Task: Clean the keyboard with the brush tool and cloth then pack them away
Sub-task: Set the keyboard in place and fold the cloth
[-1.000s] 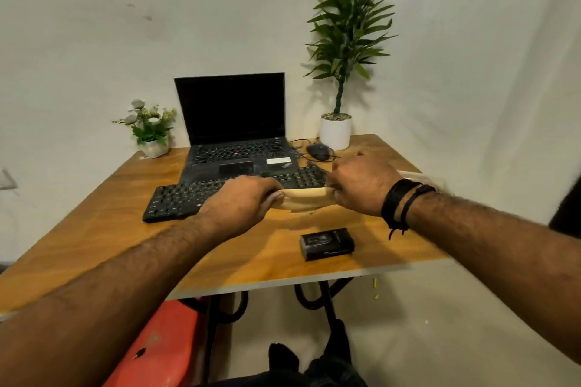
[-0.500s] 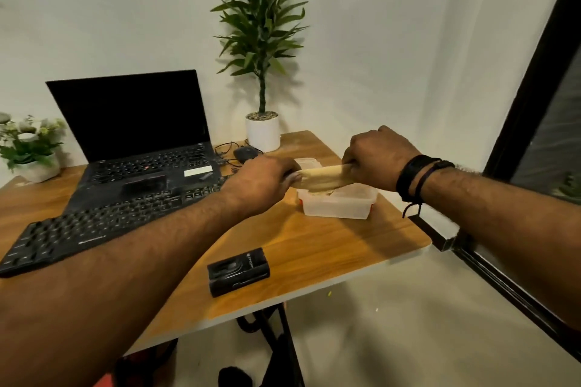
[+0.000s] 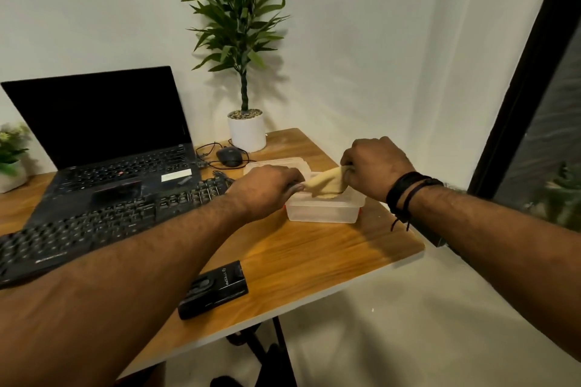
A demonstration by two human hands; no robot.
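The cloth has dropped into the container, gripped between both hands.

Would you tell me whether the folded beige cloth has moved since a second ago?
Yes: the folded beige cloth went right, from above the black keyboard to the clear plastic box.

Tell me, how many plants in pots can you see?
2. A tall leafy green plant in a round white pot stands at the table's back corner by the wall. A small flowering plant in a white pot sits at the left edge, partly cut off. Others may be out of view.
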